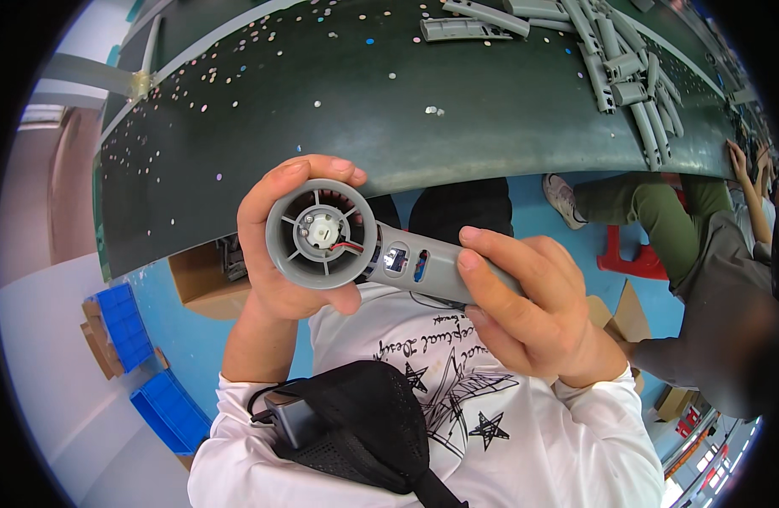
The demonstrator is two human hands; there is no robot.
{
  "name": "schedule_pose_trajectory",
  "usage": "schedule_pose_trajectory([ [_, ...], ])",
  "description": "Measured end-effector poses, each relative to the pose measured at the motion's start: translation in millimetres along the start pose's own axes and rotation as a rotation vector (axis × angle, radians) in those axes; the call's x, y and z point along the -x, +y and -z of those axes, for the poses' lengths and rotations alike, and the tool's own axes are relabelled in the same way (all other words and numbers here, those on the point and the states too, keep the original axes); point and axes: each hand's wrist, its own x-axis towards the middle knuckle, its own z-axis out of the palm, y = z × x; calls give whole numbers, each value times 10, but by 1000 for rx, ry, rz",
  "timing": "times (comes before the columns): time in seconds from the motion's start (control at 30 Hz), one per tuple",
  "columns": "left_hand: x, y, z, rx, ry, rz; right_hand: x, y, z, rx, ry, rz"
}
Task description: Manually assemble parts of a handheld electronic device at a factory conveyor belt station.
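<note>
A grey hair dryer body [444, 264] is held between both my hands above my lap, just off the table's near edge. Its round barrel end faces up, showing spokes, a white motor centre and a red wire. My left hand [267, 262] wraps round the barrel, fingers over the far rim and thumb below. My right hand [546, 309] grips the handle's end, fingertips on top. Two oval openings in the handle show a dark part and a blue part. The handle's far tip is hidden in my right palm.
On the dark green table [347, 135] lie small scattered dots. Grey half-shells [627, 85] are heaped at the far right. Blue bins [165, 411] and a cardboard box [207, 279] stand at left. Another person's leg [648, 212] and a red stool [631, 254] are at right.
</note>
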Motion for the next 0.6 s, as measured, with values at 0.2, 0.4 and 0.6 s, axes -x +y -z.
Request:
schedule_pose_trajectory([
  [0.2,-13,34,2,-70,11,-27,-31,-54,-23,139,25,12],
  [0.4,0,31,-16,-125,25,-45,-49,-13,-21,53,21,22],
  [0.6,-10,41,-23,-103,23,-26,-55,-4,-18,-69,3,4],
])
